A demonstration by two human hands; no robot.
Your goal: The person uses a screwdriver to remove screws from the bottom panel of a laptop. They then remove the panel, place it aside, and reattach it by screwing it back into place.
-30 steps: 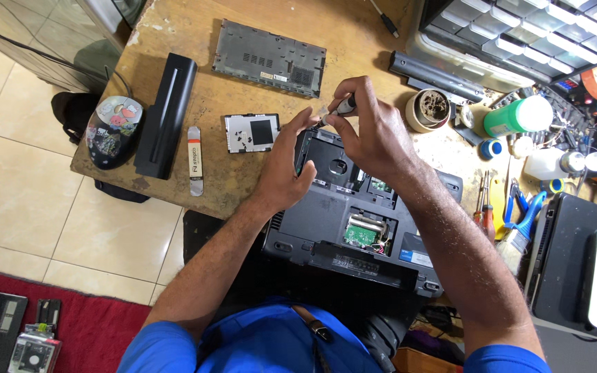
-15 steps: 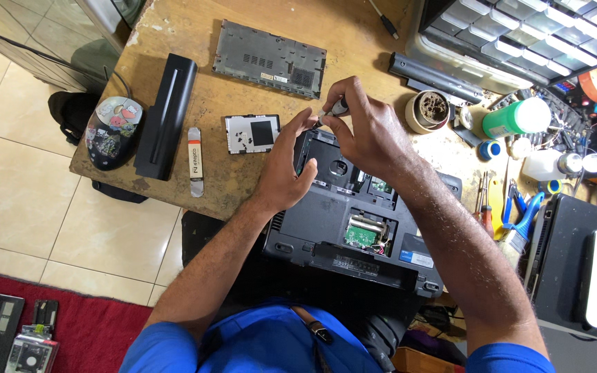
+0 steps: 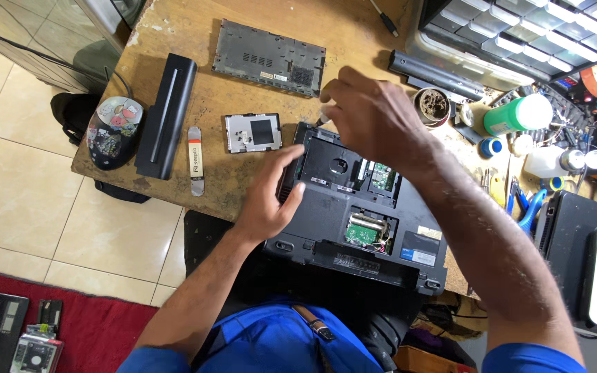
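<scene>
- Head view: an upturned black laptop [image 3: 354, 221] lies at the near edge of the wooden table [image 3: 174, 27], its bottom opened so that green circuit boards show in two bays.
- The left hand [image 3: 271, 197] rests on the laptop's left edge, fingers loosely spread, thumb pointing toward the far corner of the case.
- The right hand [image 3: 374, 117] hovers over the laptop's far left corner, fingers curled together; its fingertips seem to pinch something small and pale, but I cannot tell what.
- Just left of the laptop lies a small square cover plate [image 3: 252, 132]; farther back, a larger grey panel [image 3: 269, 57].
- Toward the table's left edge sit a slim pry tool [image 3: 195, 160], a long black battery [image 3: 166, 115] and a decorated mouse [image 3: 113, 131].
- At the right edge stand a green and white bottle [image 3: 519, 114] and a round tin [image 3: 432, 106]; blue-handled pliers [image 3: 525, 206] lie nearer.
</scene>
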